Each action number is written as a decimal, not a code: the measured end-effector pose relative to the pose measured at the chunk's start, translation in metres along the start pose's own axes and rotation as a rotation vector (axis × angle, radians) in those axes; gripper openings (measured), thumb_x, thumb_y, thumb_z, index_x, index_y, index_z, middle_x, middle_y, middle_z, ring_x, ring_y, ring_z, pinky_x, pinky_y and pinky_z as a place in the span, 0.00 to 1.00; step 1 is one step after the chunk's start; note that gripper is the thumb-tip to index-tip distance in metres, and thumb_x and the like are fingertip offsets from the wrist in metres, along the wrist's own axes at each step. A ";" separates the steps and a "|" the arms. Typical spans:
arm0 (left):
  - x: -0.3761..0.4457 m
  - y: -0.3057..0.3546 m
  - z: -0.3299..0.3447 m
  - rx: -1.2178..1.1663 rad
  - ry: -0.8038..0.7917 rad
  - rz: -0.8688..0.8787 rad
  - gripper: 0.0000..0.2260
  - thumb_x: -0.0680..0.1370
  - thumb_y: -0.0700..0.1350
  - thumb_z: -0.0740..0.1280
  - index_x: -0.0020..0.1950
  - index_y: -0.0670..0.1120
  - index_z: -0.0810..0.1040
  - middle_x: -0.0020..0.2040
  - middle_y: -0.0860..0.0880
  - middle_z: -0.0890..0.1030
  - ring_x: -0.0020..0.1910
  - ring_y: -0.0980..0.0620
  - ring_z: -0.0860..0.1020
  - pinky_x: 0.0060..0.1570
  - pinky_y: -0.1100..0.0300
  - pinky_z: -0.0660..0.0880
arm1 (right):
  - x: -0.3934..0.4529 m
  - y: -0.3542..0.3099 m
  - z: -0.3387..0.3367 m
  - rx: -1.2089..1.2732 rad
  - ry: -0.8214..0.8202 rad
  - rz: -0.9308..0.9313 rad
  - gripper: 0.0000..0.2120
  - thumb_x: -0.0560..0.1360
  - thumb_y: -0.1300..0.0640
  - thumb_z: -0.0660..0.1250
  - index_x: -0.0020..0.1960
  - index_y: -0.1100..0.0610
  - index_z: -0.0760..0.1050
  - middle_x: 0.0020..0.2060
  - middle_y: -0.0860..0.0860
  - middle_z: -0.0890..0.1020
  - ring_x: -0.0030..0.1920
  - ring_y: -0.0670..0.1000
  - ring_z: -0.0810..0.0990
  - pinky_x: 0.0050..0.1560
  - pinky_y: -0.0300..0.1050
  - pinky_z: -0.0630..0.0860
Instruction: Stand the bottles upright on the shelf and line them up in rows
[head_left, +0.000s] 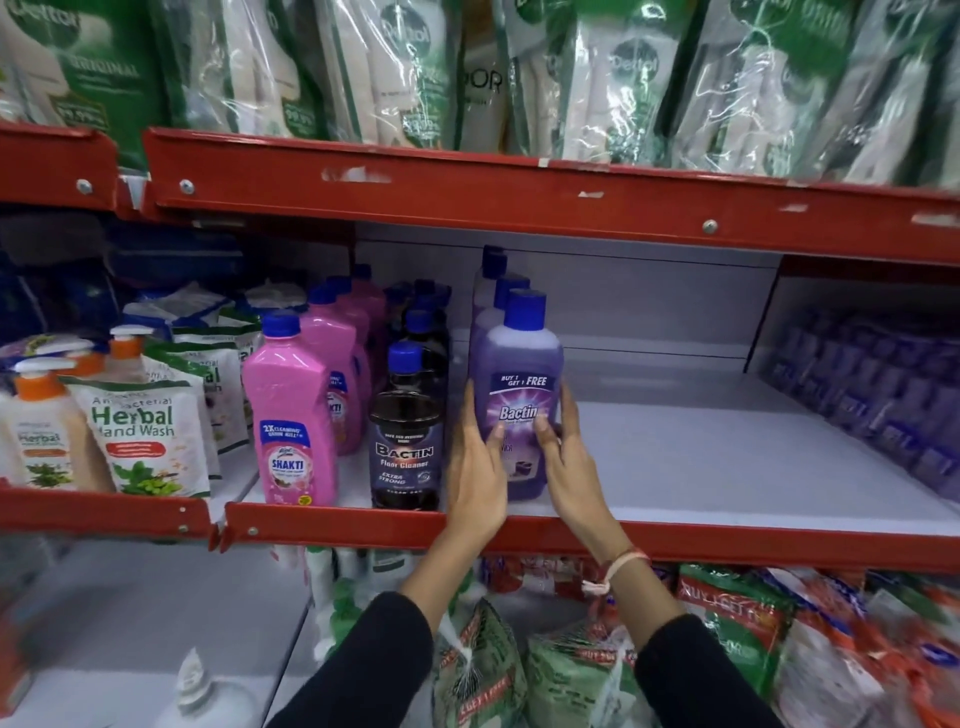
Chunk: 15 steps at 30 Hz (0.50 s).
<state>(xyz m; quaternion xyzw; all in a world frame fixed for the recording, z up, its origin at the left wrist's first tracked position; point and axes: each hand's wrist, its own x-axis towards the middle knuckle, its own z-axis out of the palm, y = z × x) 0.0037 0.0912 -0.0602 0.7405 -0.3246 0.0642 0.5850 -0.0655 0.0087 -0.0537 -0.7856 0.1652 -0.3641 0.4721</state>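
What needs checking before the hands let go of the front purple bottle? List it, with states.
1. Front purple bottle upright on the shelf: ok.
2. Left hand and right hand on both its sides: ok.
3. In line with the purple bottles behind it: ok, roughly.
4. Label facing forward: ok.
5. Level with the dark bottle and pink bottle at the front edge: ok, roughly.
6. Base fully flat on the shelf: cannot tell, the hands hide it.
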 end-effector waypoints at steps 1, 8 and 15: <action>-0.005 0.002 -0.001 -0.006 0.010 0.016 0.27 0.80 0.51 0.57 0.76 0.54 0.50 0.75 0.46 0.64 0.69 0.43 0.70 0.65 0.46 0.70 | -0.003 0.001 -0.002 -0.011 0.005 -0.006 0.28 0.81 0.48 0.53 0.78 0.43 0.47 0.64 0.47 0.75 0.64 0.56 0.78 0.62 0.52 0.77; -0.035 0.003 -0.020 -0.083 -0.111 0.059 0.26 0.80 0.54 0.56 0.75 0.60 0.47 0.77 0.53 0.59 0.74 0.52 0.61 0.72 0.49 0.62 | -0.037 0.005 -0.011 -0.030 0.006 -0.039 0.28 0.80 0.41 0.51 0.76 0.34 0.44 0.62 0.47 0.78 0.51 0.41 0.82 0.46 0.29 0.79; -0.036 0.002 -0.036 -0.135 -0.201 0.059 0.26 0.79 0.58 0.56 0.75 0.60 0.50 0.76 0.54 0.61 0.73 0.53 0.64 0.71 0.45 0.64 | -0.043 -0.004 -0.013 -0.056 0.045 -0.057 0.28 0.78 0.37 0.52 0.75 0.33 0.45 0.68 0.50 0.76 0.58 0.50 0.82 0.57 0.48 0.81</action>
